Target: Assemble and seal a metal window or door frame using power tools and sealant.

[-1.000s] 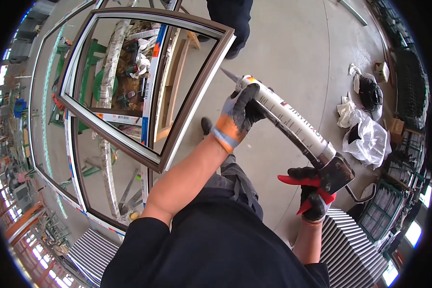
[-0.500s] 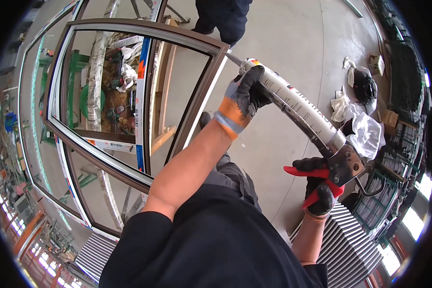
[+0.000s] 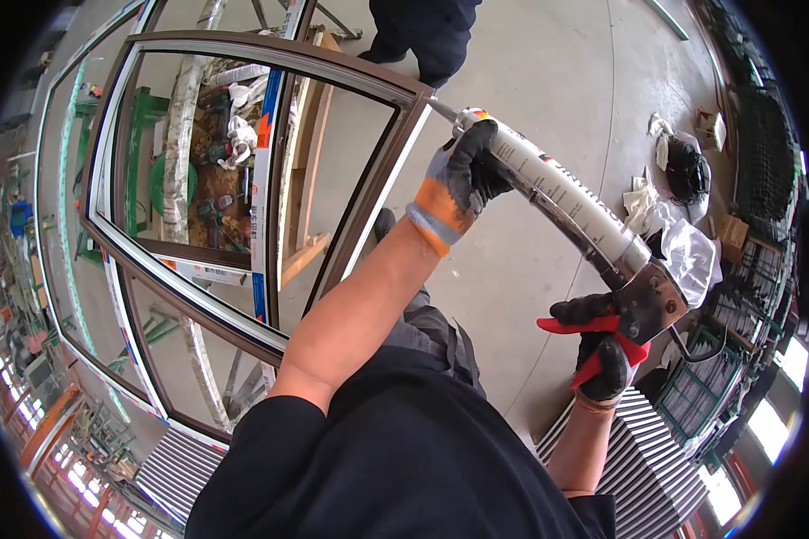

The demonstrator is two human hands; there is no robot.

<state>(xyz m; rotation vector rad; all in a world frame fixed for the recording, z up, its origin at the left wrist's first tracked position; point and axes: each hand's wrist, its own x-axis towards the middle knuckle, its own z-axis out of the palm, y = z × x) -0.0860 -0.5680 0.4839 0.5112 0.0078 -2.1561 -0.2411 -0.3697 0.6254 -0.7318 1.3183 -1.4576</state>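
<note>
A caulking gun [image 3: 649, 305] with a white sealant cartridge [image 3: 562, 187] lies slanted across my front, its nozzle [image 3: 442, 109] pointing up and left. Gloved in orange, grey and black, my left hand [image 3: 463, 184] is wrapped round the cartridge's front end. Around the red handle and trigger is closed my right hand [image 3: 600, 355], in a black glove. The nozzle tip meets or nearly meets the upper right corner of a brown window frame [image 3: 379, 163]; exact contact I cannot tell.
Below the frame are a green stand [image 3: 144, 135] and a wooden tray [image 3: 214, 184] with drills and rags. Another person's legs [image 3: 422, 40] are at the top. White plastic and a black bag [image 3: 688, 171] lie on the floor at right. Striped stacked profiles [image 3: 638, 458] stand beside my right arm.
Both hands and the caulking gun have shifted very slightly right and down in the picture. My grip looks the same. The other person's legs have moved slightly right.
</note>
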